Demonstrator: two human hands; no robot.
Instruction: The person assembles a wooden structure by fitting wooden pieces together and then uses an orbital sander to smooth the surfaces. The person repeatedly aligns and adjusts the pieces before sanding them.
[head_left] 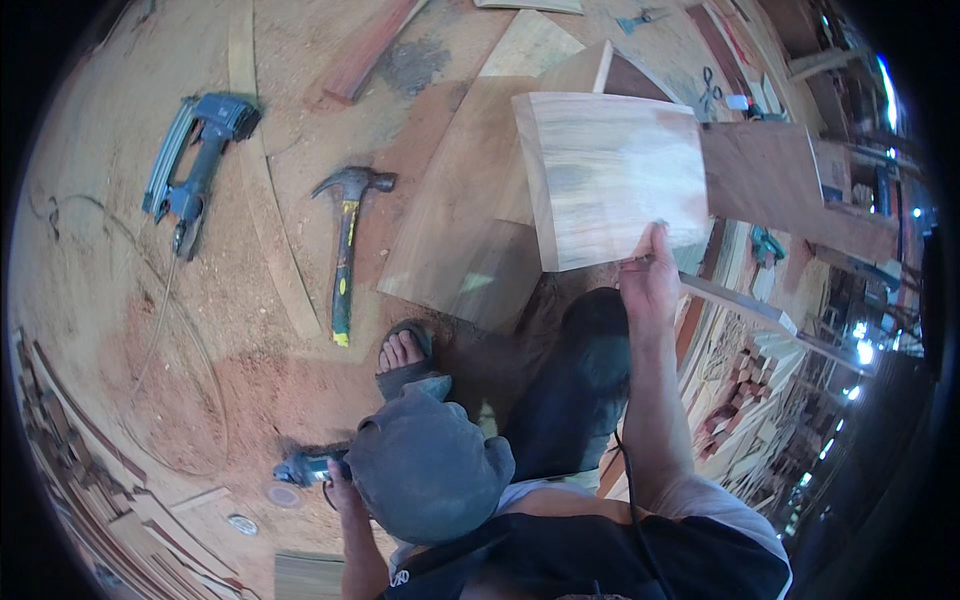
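A pale wooden panel (615,175) is held up at a tilt by the right hand (652,275), by which its lower edge is pinched, with the thumb laid on the upper face and the other fingers mostly hidden underneath. Whether the panel also touches the wood behind it cannot be told. By the left hand (343,490), closed around its body, a blue and black grinder (312,467) is gripped, low and to the left, its round disc (283,494) turned partly into view. Between the two hands, much of the lower middle is covered by a grey cap (425,465), just above which a foot in a dark sandal (418,376) is seen. Beneath the panel and to its left, broad boards (445,235) are spread on the dusty floor (300,385). Farther left, a claw hammer (344,245) with a black and yellow handle is laid near a long wooden strip (275,225), beyond which a blue nail gun (205,160) is joined to a thin hose (172,270). Toward the right, small wood offcuts (740,395) are heaped.
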